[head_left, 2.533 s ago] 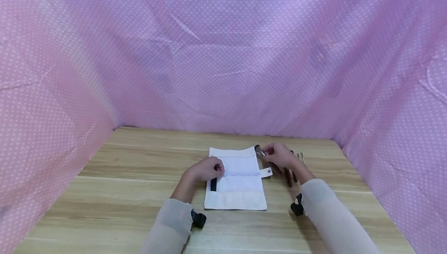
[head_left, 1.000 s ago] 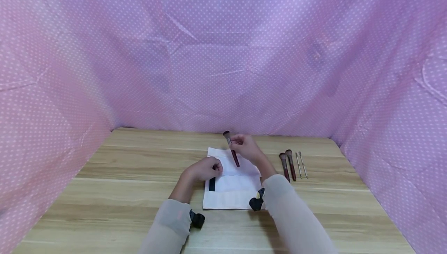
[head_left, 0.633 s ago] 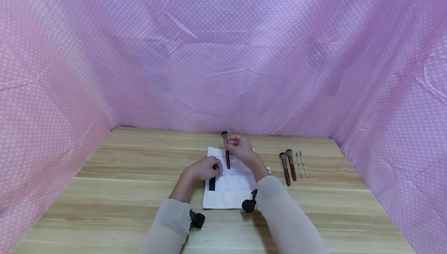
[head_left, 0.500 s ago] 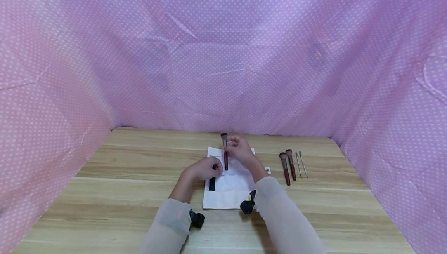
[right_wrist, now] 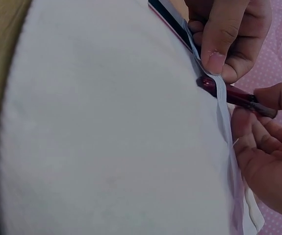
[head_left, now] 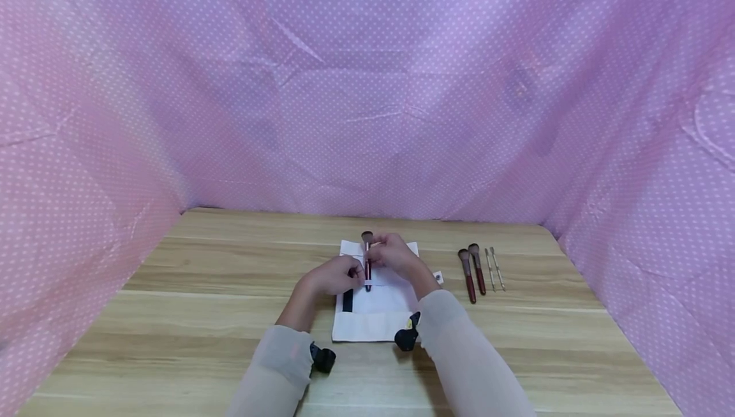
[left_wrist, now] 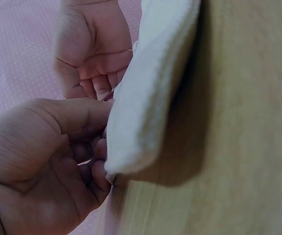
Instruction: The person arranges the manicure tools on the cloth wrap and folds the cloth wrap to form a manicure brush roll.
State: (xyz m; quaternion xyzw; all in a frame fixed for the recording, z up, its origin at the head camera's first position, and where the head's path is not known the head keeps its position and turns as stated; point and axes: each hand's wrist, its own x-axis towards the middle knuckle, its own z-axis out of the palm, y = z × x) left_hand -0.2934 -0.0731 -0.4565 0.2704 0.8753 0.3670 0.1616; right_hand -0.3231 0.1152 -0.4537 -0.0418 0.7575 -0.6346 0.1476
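A white fabric brush roll (head_left: 376, 326) lies unrolled on the wooden table. My right hand (head_left: 396, 257) pinches a makeup brush (head_left: 368, 266) with a dark red handle, bristles pointing away from me. In the right wrist view, the handle's end pokes under the roll's elastic band (right_wrist: 222, 107). Thumb and fingers of my left hand (head_left: 332, 277) pinch that band right beside the handle. Left of the brush, a flat black strip (head_left: 348, 301) sits under the band. In the left wrist view, the roll's edge (left_wrist: 145, 112) hides my left fingertips.
To the right of the roll lie two more makeup brushes (head_left: 468, 277) and two thin metal tools (head_left: 495, 269) side by side. A snap tab (head_left: 438, 277) sticks out from the roll's right side. Pink dotted cloth (head_left: 367, 117) walls the table at the back and sides.
My right hand has picked the brush up from the right, carried it left over the roll, turned it upright and lowered its handle under the band. My left hand stays in place.
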